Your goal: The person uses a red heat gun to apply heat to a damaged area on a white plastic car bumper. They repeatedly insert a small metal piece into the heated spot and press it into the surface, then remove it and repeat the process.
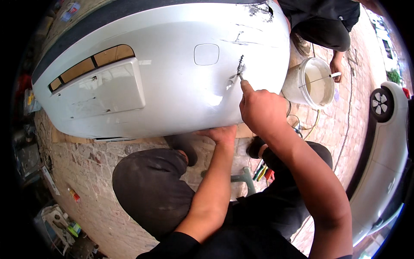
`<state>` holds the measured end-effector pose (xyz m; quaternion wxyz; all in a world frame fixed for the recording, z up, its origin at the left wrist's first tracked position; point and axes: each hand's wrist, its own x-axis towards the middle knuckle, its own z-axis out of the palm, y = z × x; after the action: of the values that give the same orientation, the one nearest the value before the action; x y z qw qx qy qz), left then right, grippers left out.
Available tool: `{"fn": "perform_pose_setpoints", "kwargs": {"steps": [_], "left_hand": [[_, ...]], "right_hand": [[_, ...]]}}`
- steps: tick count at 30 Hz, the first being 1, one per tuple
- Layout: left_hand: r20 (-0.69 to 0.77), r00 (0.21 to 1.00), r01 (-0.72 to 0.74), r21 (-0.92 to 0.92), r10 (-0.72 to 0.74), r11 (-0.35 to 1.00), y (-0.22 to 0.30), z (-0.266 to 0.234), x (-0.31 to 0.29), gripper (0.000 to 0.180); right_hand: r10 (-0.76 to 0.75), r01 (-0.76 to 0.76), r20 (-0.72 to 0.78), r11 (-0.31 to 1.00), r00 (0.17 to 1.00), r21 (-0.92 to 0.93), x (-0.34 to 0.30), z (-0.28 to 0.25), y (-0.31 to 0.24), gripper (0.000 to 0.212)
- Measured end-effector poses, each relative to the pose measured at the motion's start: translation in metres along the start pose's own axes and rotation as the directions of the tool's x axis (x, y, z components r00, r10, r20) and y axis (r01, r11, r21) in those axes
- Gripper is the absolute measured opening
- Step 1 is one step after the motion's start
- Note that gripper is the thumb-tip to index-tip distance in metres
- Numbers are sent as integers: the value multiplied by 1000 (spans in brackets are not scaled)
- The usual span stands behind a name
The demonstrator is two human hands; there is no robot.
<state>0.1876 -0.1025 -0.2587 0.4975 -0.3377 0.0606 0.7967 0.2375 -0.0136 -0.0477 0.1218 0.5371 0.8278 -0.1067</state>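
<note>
A large silver-white car bumper [172, 86] lies in front of me, with dark scrapes and a rough, torn-looking crack on its right part. My right hand [263, 110] is closed round a slim tool with a flat metal tip [238, 76]. Its index finger stretches along the tool, and the tip touches the bumper at the lower end of the crack. What kind of tool it is, I cannot make out. At the bumper's near edge, my left hand [223, 134] reaches to its underside. The left fingers are mostly hidden by that edge.
A white bucket [308, 84] with a rod across its mouth stands right of the bumper. Beside it another person in dark clothes [321, 21] crouches, one hand [337, 68] by the rod's handle. Hand tools [261, 170] and a green stool [246, 179] are by my legs. A white car [384, 164] stands at right.
</note>
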Motion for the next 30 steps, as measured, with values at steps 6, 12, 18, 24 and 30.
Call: {"fn": "perform_pose_setpoints", "kwargs": {"steps": [6, 12, 18, 24, 30], "left_hand": [[5, 1000, -22, -35, 22, 999, 5, -3, 2, 128], [-128, 992, -23, -95, 11, 995, -1, 15, -6, 125], [-87, 992, -105, -157, 92, 982, -1, 5, 4, 124], [-75, 994, -85, -116, 77, 990, -6, 17, -4, 125], [-117, 986, -129, -91, 118, 988, -9, 22, -5, 128]], "right_hand": [[-96, 93, -22, 990, 995, -102, -1, 12, -5, 54], [16, -16, -49, 1000, 999, 3, -5, 17, 2, 47], [103, -99, -5, 963, 995, 250, -34, 2, 3, 38], [122, -90, -69, 930, 990, 358, -41, 7, 14, 36], [126, -53, -116, 868, 985, 494, -27, 15, 18, 37]]}}
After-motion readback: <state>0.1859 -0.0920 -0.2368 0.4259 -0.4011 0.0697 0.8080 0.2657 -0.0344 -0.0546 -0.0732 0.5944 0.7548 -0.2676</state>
